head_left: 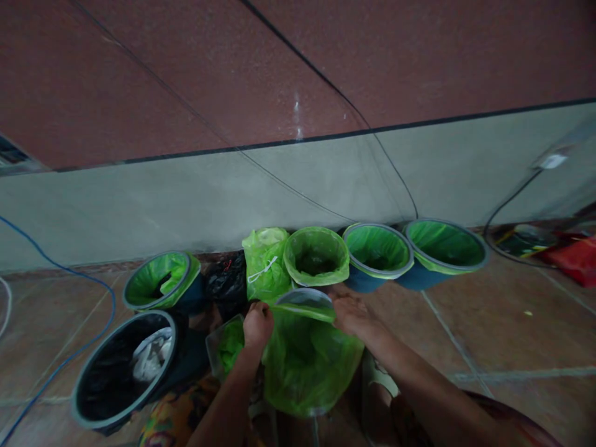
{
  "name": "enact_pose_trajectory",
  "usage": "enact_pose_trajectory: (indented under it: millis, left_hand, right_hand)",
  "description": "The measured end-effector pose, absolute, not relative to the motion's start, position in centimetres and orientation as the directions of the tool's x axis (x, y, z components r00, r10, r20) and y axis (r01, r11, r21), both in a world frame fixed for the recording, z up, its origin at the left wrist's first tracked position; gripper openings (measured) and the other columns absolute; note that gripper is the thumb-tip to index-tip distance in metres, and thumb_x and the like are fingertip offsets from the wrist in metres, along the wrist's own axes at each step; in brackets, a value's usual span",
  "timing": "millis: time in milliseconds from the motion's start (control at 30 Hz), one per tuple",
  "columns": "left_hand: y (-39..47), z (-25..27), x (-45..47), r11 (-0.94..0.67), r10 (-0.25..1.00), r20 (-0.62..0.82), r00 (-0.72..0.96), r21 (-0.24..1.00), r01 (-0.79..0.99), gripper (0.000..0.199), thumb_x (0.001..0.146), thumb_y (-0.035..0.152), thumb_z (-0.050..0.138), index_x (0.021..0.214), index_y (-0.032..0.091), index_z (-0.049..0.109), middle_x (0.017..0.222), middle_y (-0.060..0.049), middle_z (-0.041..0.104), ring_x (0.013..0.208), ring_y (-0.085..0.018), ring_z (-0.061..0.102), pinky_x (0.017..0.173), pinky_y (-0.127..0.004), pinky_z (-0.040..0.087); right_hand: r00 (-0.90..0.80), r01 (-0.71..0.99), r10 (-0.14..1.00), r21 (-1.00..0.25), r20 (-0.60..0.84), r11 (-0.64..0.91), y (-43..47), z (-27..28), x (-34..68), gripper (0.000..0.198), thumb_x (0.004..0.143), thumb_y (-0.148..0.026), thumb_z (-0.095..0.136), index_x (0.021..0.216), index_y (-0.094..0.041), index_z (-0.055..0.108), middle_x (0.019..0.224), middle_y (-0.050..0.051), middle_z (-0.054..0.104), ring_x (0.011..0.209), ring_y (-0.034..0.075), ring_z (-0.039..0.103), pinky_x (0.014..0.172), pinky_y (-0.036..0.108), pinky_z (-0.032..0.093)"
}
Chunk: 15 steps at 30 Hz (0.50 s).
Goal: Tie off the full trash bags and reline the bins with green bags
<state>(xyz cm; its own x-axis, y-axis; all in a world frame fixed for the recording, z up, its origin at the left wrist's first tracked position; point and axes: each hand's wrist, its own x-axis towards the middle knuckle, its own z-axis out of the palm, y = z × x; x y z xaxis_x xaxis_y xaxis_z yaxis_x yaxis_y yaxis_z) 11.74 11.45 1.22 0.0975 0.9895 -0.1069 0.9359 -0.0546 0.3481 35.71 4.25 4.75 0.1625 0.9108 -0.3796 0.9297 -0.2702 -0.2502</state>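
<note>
A green plastic bin liner [307, 366] hangs spread out toward me, its upper edge at a bin with a pale grey rim [305, 297]. My left hand [257, 324] is closed in a fist on the liner's left edge. On the opposite side, my right hand [350, 312] grips the liner's edge beside the rim, its fingertips partly hidden. Most of that bin's body is covered by the liner. Just left of my left hand stands a clear container [215, 354] with crumpled green liners [230, 344] in it.
Along the wall stand green-lined bins [378, 248], a tied green bag [265, 267] and a black bag [226, 276]. A black-lined bin [112, 372] holding white waste [153, 355] is at left. A blue cable [95, 335] crosses the tiled floor; red material [575, 257] lies far right.
</note>
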Motion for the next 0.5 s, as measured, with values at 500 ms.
enact_pose_trajectory:
  millis: [500]
  left_hand:
    - [10.6,0.5,12.0,-0.091,0.958,-0.22,0.185,0.377,0.922,0.032,0.086,0.014,0.056,0.117,0.018,0.064,0.115,-0.009,0.07,0.105,-0.019,0.065,0.088,-0.025,0.044]
  right_hand:
    - [0.182,0.919,0.942,-0.293,-0.282,-0.265,5.0,4.0,34.0,0.036,0.094,-0.014,0.034,0.111,-0.013,0.066,0.105,0.014,0.073,0.099,0.024,0.067,0.085,0.032,0.047]
